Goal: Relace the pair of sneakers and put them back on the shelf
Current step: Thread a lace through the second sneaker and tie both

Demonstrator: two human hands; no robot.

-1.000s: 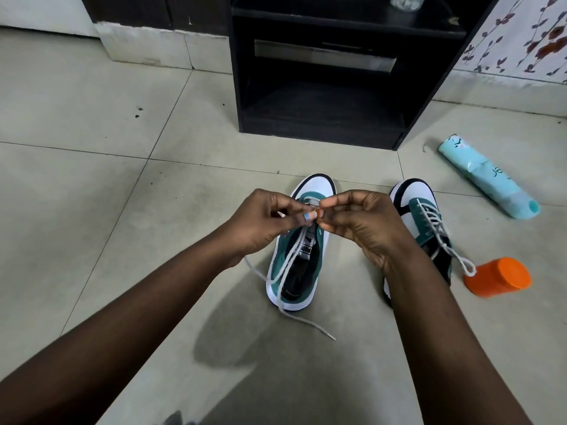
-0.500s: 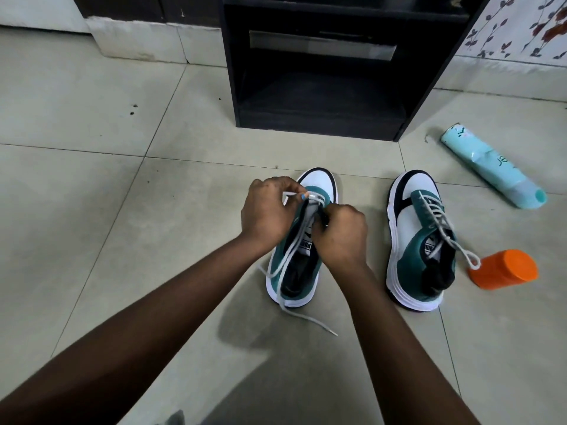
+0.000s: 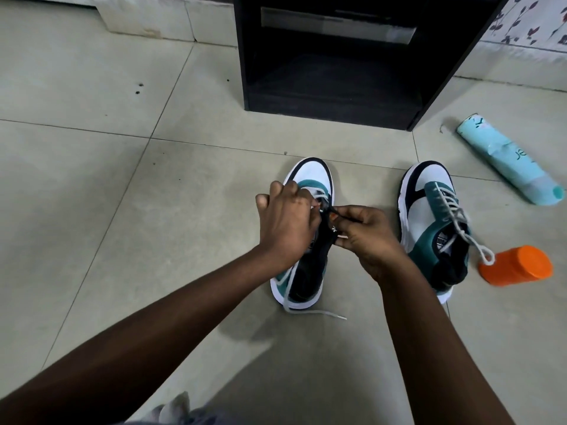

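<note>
Two white, teal and black sneakers stand on the floor tiles, toes toward the shelf. Over the left sneaker point(image 3: 310, 173) both my hands work at the eyelets near its toe. My left hand point(image 3: 287, 222) is curled over the upper and pinches the white lace point(image 3: 306, 311), whose free end trails off the heel onto the floor. My right hand point(image 3: 365, 233) pinches the other lace end at the tongue. The right sneaker point(image 3: 429, 210) stands apart, laced, its lace loop hanging to the right.
The black shelf unit point(image 3: 337, 96) stands just beyond the sneakers, its bottom compartment open toward me. A light blue bottle point(image 3: 506, 161) lies on the floor at the right. An orange cup point(image 3: 518, 269) lies on its side beside the right sneaker.
Both hands came down from above the left sneaker onto its eyelets. My right hand has since shifted right and turned, drawing the lace end across the tongue.
</note>
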